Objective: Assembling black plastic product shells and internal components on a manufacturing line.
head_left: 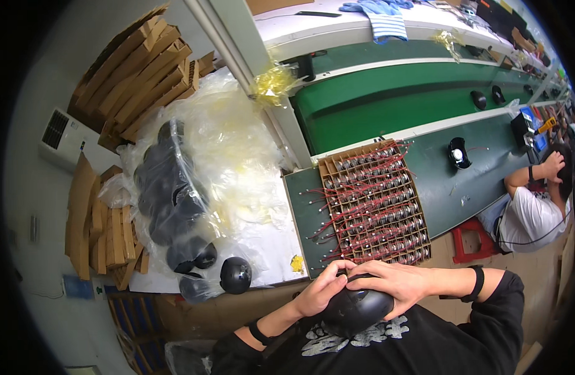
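Close to my chest I hold a glossy black rounded shell [357,310] between both hands. My left hand [324,289] is closed on its upper left side, with thumb and fingertips at the top. Across the top and right side, my right hand [397,285] has its fingers bent over the shell. The fingertips of both hands nearly meet, and what lies under them is hidden. Just beyond my hands is a divided cardboard tray [327,169], filled with small round metallic parts [375,181] on red wires [325,215].
Left, a single black shell [236,275] lies beside several more [169,194] under clear plastic film [237,169]. Folded cardboard [134,75] is stacked behind. A green conveyor belt [387,94] runs beyond the bench [440,169]. A co-worker [531,212] sits at right near a red stool [467,244].
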Tool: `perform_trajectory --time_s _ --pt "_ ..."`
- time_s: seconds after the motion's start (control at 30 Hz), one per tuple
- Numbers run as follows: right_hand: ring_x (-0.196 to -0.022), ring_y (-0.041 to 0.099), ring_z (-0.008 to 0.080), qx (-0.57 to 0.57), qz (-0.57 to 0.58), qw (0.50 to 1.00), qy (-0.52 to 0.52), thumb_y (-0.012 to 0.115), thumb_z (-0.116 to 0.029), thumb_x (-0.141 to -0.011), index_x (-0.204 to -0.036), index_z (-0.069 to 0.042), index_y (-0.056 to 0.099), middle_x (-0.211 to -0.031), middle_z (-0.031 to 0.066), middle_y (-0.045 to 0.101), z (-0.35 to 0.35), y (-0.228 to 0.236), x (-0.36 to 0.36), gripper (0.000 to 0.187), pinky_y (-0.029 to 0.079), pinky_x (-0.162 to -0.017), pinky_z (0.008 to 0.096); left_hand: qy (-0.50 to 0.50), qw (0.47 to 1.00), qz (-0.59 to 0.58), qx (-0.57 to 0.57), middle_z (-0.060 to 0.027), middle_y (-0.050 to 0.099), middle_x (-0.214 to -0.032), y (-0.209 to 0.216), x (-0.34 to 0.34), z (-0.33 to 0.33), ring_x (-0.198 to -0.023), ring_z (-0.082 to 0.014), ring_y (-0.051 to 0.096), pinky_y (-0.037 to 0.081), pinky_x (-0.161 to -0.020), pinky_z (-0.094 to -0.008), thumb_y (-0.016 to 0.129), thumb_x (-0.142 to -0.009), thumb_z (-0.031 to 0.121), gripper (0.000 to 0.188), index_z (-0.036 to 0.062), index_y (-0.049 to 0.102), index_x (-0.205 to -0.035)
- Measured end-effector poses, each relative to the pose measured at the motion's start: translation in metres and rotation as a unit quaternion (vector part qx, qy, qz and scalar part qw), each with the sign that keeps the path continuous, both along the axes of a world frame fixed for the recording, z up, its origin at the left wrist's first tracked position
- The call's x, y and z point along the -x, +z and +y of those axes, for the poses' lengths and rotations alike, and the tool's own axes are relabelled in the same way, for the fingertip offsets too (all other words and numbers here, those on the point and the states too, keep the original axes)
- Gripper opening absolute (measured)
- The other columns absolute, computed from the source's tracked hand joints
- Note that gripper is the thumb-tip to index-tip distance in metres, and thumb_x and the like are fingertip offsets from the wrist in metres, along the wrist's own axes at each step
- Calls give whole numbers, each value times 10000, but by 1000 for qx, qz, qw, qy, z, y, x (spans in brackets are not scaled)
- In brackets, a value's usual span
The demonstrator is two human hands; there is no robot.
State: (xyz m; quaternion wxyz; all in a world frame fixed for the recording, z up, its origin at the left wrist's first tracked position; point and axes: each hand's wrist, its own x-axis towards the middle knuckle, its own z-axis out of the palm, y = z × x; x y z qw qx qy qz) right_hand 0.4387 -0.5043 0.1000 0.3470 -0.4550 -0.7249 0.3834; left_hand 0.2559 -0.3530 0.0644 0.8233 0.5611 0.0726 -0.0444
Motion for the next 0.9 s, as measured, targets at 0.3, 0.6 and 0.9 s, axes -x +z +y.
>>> perform_trajectory --time_s 0.3,0.6,0.9 --pt "-1157 447 414 -18 76 993 -84 773 -226 -619 -1340 -25 384 -1293 239 386 -35 -19 2 844 399 -975 453 -59 989 113 79 -54 468 -1181 2 -12 -6 -1011 -81 503 432 -865 -232 422 -1008 221 346 12 368 -1278" --pt "-1163 450 404 -39 134 983 -120 785 -202 -617 -1332 -20 392 -1297 226 404 -49 -37 3 835 403 -974 438 -99 967 203 114 -34 503 -1134 6 -20 -7 -993 -59 491 429 -853 -225 442 -1002 227 345 29 397 -1281" --pt "-1172 433 428 -26 90 994 -59 792 -242 -642 -1349 -78 402 -1298 242 376 -33 -28 -15 824 397 -977 457 -95 986 140 -3 -51 481 -1156 2 -28 -4 -1060 -88 461 377 -923 -247 337 -1020 259 402 1 350 -1328"
